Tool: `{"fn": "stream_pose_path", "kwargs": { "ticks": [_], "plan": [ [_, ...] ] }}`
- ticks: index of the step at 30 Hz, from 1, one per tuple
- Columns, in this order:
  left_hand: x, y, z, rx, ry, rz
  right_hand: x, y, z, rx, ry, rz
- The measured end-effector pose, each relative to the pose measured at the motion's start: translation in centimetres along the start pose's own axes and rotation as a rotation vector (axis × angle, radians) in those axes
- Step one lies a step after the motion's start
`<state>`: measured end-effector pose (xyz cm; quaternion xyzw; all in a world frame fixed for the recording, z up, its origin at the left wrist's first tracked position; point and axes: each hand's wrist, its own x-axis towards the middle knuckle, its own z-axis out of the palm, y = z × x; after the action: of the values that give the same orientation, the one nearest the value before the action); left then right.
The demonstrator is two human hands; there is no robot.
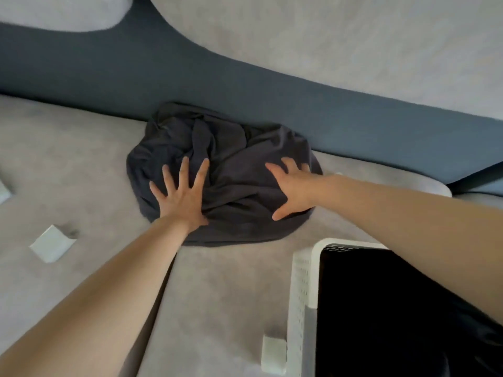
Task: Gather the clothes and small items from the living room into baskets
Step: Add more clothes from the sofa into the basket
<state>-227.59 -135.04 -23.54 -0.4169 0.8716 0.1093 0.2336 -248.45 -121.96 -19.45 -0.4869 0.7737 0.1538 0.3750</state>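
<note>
Head cam: my left hand (pixel 181 196) and right hand (pixel 292 190) lie flat w/ fingers spread on the dark crumpled garment (pixel 217 172), on the grey sofa seat (pixel 81 164). White basket (pixel 302 289) stands near, at my right; small white boxes (pixel 52 243) at left.

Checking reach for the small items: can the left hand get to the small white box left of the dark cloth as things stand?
Probably yes. The left hand lies open on the crumpled dark grey cloth, holding nothing, and bare grey sofa cushion separates it from the small white box. Nothing blocks a sideways reach.
</note>
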Motion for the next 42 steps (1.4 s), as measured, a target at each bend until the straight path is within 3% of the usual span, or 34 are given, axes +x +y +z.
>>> {"fn": "stream_pose_path", "kwargs": {
  "ticks": [5, 8, 11, 18, 21, 27, 30, 35, 40, 42],
  "plan": [
    [4.3, -2.0, 0.1, -0.096, 0.046, -0.073, 3.4, -0.2, 1.1, -0.174, 0.047, -0.011],
    [6.2, -3.0, 0.2, -0.203, 0.014, -0.096, 5.3, -0.2, 1.4, -0.091, 0.023, 0.033],
    [6.8, -3.5, 0.6, -0.114, 0.014, -0.06, 6.5, -0.3, 1.9, 0.004, -0.004, 0.067],
    [6.6, -3.3, 2.0, 0.038, 0.107, 0.04, 6.9, -1.2, 2.2, -0.137, 0.074, 0.095],
    [6.0, -2.8, 2.2, -0.05, 0.142, 0.063, 7.2, -1.5, 2.7, -0.041, 0.07, 0.111],
    [2.6, -3.6, 2.5, -0.307, 0.253, 0.211, 4.7, -2.0, 2.3, -0.032, -0.112, -0.006],
    [0.3, -3.1, 1.7, -0.479, 0.351, 0.211, 2.3, -2.4, 1.1, 0.144, -0.037, -0.025],
    [-4.6, -1.3, -1.7, -0.81, 0.534, 0.011, -4.1, -3.0, -1.9, 0.694, 0.265, -0.06],
    [-11.1, 2.3, -7.4, -1.295, 0.467, -0.043, -12.3, -4.1, -4.0, 1.51, 0.302, -0.001],
    [-14.2, 4.0, -9.9, -1.428, 0.453, -0.089, -16.8, -3.9, -5.0, 1.693, 0.287, -0.018]
  ]
}}
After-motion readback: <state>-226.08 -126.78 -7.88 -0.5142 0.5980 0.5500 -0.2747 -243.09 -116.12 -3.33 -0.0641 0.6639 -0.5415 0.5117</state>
